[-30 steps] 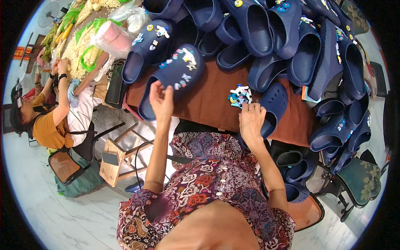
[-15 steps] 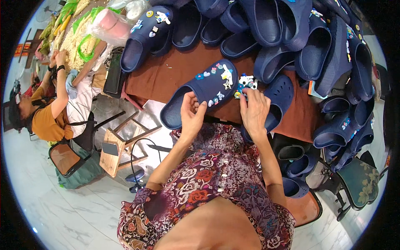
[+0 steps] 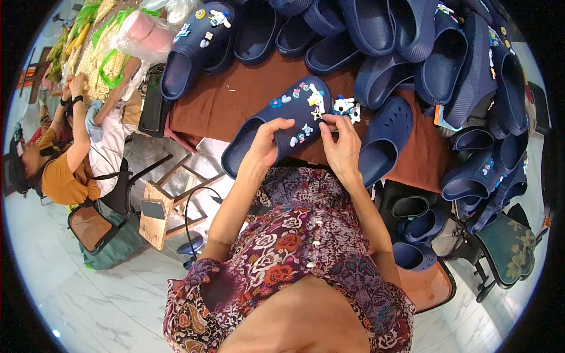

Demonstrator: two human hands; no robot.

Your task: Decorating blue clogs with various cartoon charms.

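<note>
A navy clog [image 3: 298,108] lies tilted in front of me, its toe strewn with small charms, among them a white figure and a star charm [image 3: 317,113]. My left hand [image 3: 263,144] grips its side, thumb across the top and the other fingers hidden. Close to the star, the fingertips of my right hand [image 3: 341,146] are drawn together at the toe's right edge; whatever they pinch is too small to make out. Just beyond them sits a little heap of loose charms [image 3: 346,107]. Right of that hand rests a plain holed navy clog [image 3: 385,138].
Many navy clogs [image 3: 372,32] are piled along the back and right of the brown-covered table [image 3: 206,112]. A black phone-like object [image 3: 153,103] lies at its left. Further left are a wooden stool [image 3: 158,215] and a seated person [image 3: 67,170]. A chair [image 3: 509,256] stands at right.
My right hand has moved left from the loose charms to the clog's toe. My left thumb now stretches over the clog's top. The view has shifted slightly.
</note>
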